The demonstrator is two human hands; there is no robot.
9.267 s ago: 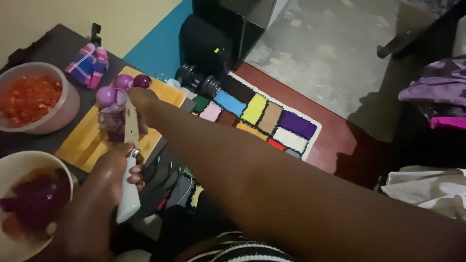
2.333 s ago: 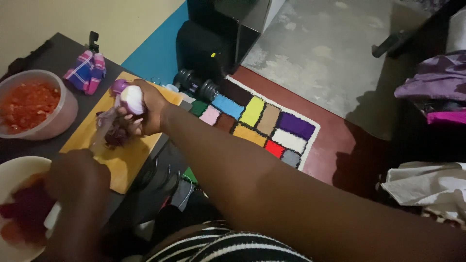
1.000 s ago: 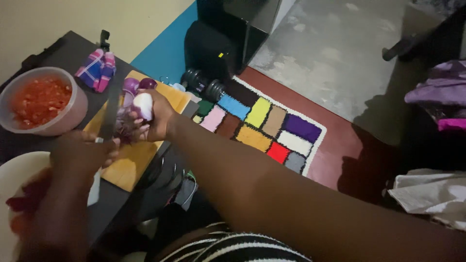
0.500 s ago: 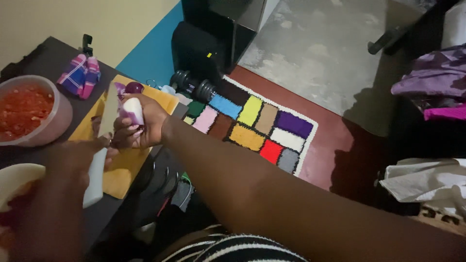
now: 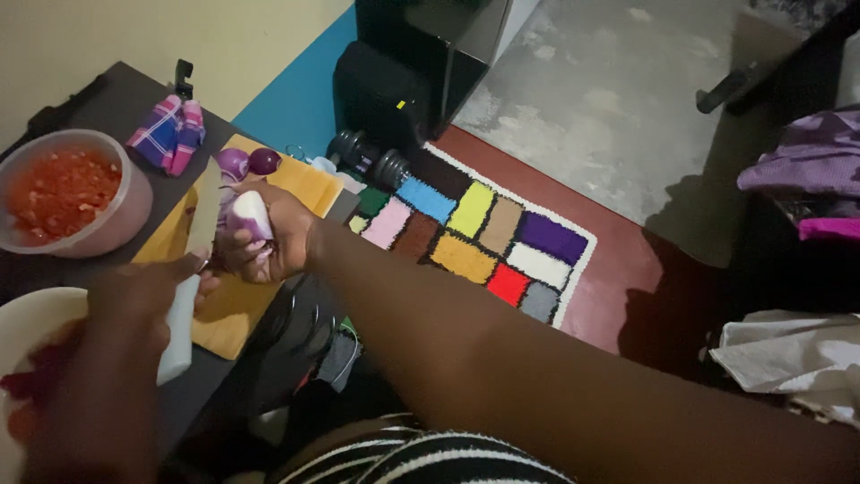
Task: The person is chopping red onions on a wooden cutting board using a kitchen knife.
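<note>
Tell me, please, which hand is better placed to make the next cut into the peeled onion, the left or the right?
Probably the left hand: it holds the white-handled knife, blade beside the peeled onion. The right hand is wrapped around that onion above the yellow cutting board, so it is busy steadying it.

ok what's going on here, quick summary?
A person is cutting a peeled purple onion over a yellow cutting board. The right hand grips the onion; the left hand holds a white-handled knife with its blade up against it. Two whole onions sit at the board's far end, beside a bowl of chopped tomato.
</note>
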